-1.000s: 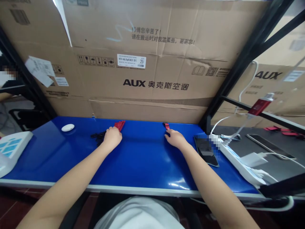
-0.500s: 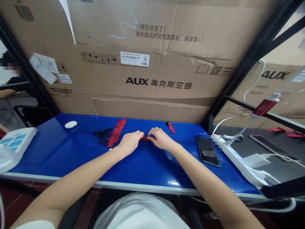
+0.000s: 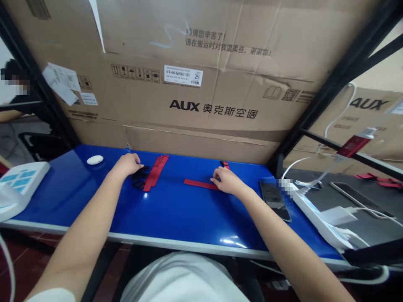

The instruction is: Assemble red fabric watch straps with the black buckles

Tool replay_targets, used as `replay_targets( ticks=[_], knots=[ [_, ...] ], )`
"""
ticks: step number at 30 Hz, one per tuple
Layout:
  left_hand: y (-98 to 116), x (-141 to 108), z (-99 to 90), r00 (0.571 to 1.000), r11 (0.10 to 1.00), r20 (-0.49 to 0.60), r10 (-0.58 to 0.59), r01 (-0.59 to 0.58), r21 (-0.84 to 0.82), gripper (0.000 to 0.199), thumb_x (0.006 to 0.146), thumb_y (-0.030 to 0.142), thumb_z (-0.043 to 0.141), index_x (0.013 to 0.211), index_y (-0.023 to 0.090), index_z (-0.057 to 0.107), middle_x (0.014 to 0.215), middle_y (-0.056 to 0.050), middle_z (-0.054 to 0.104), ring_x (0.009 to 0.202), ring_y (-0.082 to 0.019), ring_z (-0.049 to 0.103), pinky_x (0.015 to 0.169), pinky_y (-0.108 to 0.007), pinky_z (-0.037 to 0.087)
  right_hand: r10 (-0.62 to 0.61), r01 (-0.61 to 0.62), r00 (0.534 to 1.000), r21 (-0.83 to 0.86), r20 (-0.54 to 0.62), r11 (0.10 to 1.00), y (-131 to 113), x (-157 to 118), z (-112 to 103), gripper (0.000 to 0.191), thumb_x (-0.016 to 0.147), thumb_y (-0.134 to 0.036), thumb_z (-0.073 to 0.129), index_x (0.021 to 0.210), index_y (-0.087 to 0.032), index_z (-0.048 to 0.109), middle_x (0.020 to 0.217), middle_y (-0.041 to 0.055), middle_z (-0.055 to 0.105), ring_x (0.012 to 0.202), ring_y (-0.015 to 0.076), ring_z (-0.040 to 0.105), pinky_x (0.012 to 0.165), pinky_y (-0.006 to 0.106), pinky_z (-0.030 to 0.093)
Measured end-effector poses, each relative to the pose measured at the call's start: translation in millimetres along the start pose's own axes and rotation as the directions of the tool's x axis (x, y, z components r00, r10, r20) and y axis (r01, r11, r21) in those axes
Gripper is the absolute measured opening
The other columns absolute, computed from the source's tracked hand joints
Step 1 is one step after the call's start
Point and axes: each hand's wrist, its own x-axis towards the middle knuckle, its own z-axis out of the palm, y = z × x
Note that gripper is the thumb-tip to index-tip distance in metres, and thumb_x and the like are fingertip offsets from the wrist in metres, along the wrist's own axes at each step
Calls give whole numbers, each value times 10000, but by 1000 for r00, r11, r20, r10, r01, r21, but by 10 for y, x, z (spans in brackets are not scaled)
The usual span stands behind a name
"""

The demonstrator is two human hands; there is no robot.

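My left hand (image 3: 128,165) is over the back left edge of a pile of small black clips (image 3: 138,179); its fingers are bent, and whether they grip a clip is too small to tell. Just right of the pile lie several red straps (image 3: 155,173), stacked and slanting. My right hand (image 3: 223,179) has its fingers closed on the right end of a single red strap (image 3: 200,183), which stretches left, flat on the blue table (image 3: 176,214). Behind that hand, another red strap with a black buckle (image 3: 225,163) is partly hidden.
A white oval object (image 3: 95,160) lies at the back left. Phone (image 3: 275,200) and white power strip (image 3: 317,218) are on the right. A white device (image 3: 23,188) stands far left. A large cardboard box (image 3: 189,126) walls the back; a person sits beyond the left frame.
My left hand has let go of the red strap and moved left to the black clips. My right hand has moved slightly right, and the strap now lies stretched out flat.
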Motion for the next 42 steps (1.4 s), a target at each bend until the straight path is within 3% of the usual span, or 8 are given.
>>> replay_targets(
  ticks=[7,11,16,18,21,23,28,42],
  knots=[
    [-102,50,44,992,998,115,-60,60,3,252,658,359,762,685,170,599,829,-117,673,964,-331,645,834,-385,468,32,-58,992,218,118,974,-518,294,245,338,723,-449,749,924,-202,637,1047,86,582,1016,247,519,850,331,442],
    [-50,19,52,996,994,80,-30,39,-104,221,671,291,758,639,170,575,752,-107,665,916,-308,654,816,-386,481,64,-120,985,364,163,924,-610,319,333,211,721,-304,752,818,-193,601,895,40,622,823,184,571,700,272,445],
    [179,-79,118,996,950,-24,88,-91,-299,127,833,252,618,900,145,631,907,-83,693,930,-224,645,870,-367,487,77,-92,996,618,50,781,-622,213,325,62,783,-218,633,798,-185,583,730,10,621,665,151,583,627,258,433],
    [368,-156,193,980,850,10,201,-169,-498,190,865,319,595,953,157,641,943,-71,705,918,-192,661,859,-335,516,68,-74,997,716,36,694,-646,179,279,61,816,-239,582,834,-181,590,712,13,627,641,150,602,628,260,441],
    [673,-323,322,881,350,82,465,-98,-932,333,797,405,696,973,127,644,960,-109,707,934,-227,679,860,-387,544,51,-80,997,791,61,607,-676,145,203,128,848,-302,544,860,-182,587,601,-9,584,563,144,582,577,248,415],
    [840,-443,391,851,232,102,516,-24,-972,389,739,404,763,985,123,652,899,-91,699,883,-222,687,807,-378,564,16,-74,997,800,80,595,-677,131,172,147,849,-319,537,823,-182,583,577,-18,562,519,128,537,547,242,385],
    [1055,-634,481,830,228,81,552,-57,-972,460,687,346,809,1073,151,651,936,-63,666,746,-154,657,595,-259,544,-89,11,994,775,58,632,-633,125,169,149,826,-304,557,757,-176,590,656,-11,577,575,114,495,584,246,372],
    [1102,-673,562,847,160,151,510,79,-984,412,635,337,848,982,142,741,873,-55,709,712,-127,632,734,-311,557,-231,156,973,799,-22,581,-557,130,160,169,846,-337,559,792,-180,589,736,-18,522,672,124,432,665,267,350]
  ],
)
